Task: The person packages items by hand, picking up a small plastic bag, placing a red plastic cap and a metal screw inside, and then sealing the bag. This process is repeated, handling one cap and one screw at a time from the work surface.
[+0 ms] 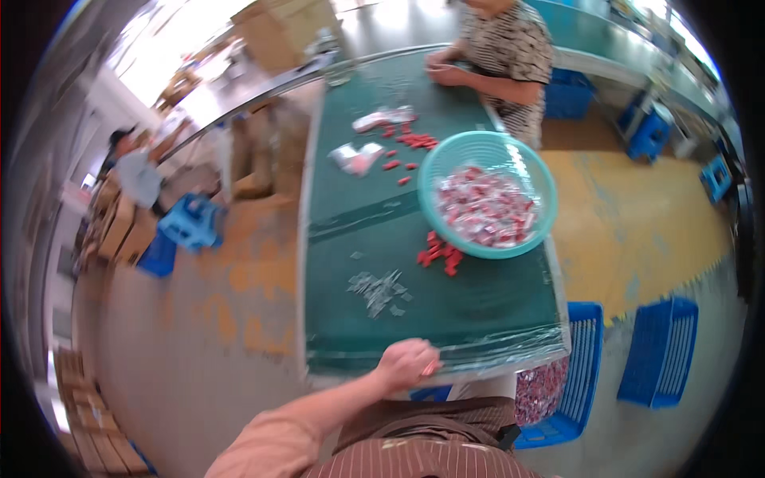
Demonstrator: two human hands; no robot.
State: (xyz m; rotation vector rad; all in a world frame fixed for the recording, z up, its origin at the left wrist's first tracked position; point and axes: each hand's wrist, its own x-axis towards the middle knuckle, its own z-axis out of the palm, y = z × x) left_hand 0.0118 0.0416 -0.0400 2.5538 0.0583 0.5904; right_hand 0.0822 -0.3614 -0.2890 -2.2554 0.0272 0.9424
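At the near edge of the green table [430,307], my left hand [406,364] is closed, its fingers curled round a small red piece [431,368] that shows at the fingertips. My right hand is not in view. Beyond my left hand lies a loose pile of small clear-grey flat pieces [378,292]. Farther right, several small red pieces [440,253] lie against a round turquoise basket [429,215]. The basket holds many red pieces in clear wrapping [488,209]. More loose red pieces [416,140] are scattered near the far end, beside clear plastic bags [356,158].
Across the table at the far right, a person [510,60] rests their hands on the tabletop. Blue crates [586,374] stand at the table's right side, one holding wrapped red pieces [542,390]. On the left are a blue stool [191,223], cardboard boxes [119,227] and another person [139,171].
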